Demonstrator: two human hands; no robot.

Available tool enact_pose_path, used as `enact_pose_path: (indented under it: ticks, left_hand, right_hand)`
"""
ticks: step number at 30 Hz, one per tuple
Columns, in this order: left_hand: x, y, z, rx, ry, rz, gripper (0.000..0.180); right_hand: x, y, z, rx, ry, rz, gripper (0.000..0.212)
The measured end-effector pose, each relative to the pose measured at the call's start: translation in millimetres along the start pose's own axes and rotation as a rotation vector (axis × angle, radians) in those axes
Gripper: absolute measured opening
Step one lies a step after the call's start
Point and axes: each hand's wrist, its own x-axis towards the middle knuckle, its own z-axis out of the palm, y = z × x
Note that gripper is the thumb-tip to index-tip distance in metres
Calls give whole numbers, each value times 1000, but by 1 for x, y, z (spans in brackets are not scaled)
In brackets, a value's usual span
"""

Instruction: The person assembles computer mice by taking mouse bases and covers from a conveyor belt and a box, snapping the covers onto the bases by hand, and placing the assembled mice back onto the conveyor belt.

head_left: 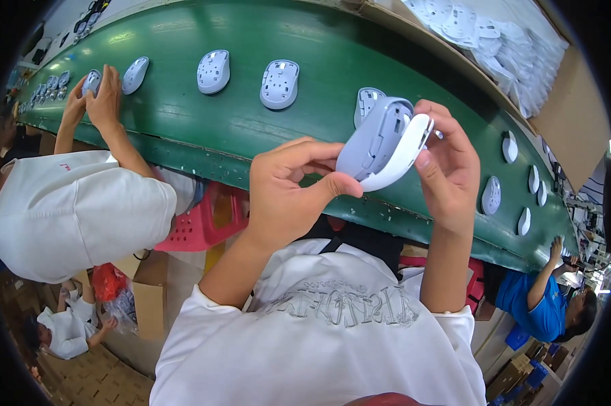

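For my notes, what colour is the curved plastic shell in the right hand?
The curved plastic shell is white; see head view.

Long green counter (pixel 184 128) arcing from ten o'clock through twelve to past three; light glaring off surface toward eleven; cardboard panel (pixel 573 115) at two; brown patterned floor (pixel 102 379) between seven and eight; cardboard box (pixel 150 308) at eight

The mouse shell (pixel 364 146) is smooth plastic, belt (pixel 163 91) glossy.

Place: a factory workshop, we're looking at!
Worktop (pixel 184 122): long, green, dotted with mouse shells (pixel 279 84)!
Crew: we spot a white-shirted co-worker (pixel 82 210) and a blue-shirted co-worker (pixel 532 304) alongside!
Stock: cardboard box (pixel 150 308), plastic-wrapped parts (pixel 522 74)!
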Motion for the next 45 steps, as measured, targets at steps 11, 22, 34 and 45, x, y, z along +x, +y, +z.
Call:
enact_pose_path:
  ticks: [11, 22, 34, 45]
  left_hand:
    - [-21, 10, 22, 364, -106, 227, 40]
    - [-32, -31, 26, 65, -21, 119, 45]
    - [-37, -41, 30, -171, -34, 18, 48]
    - [-35, -45, 49, 67, 45, -16, 43]
  right_hand:
    - [-36, -9, 6, -148, 159, -55, 41]
    - [-64, -4, 43, 76, 309, 78, 59]
    - [-74, 8, 55, 198, 374, 176, 63]
    - [-76, 20, 44, 222, 416, 201, 55]
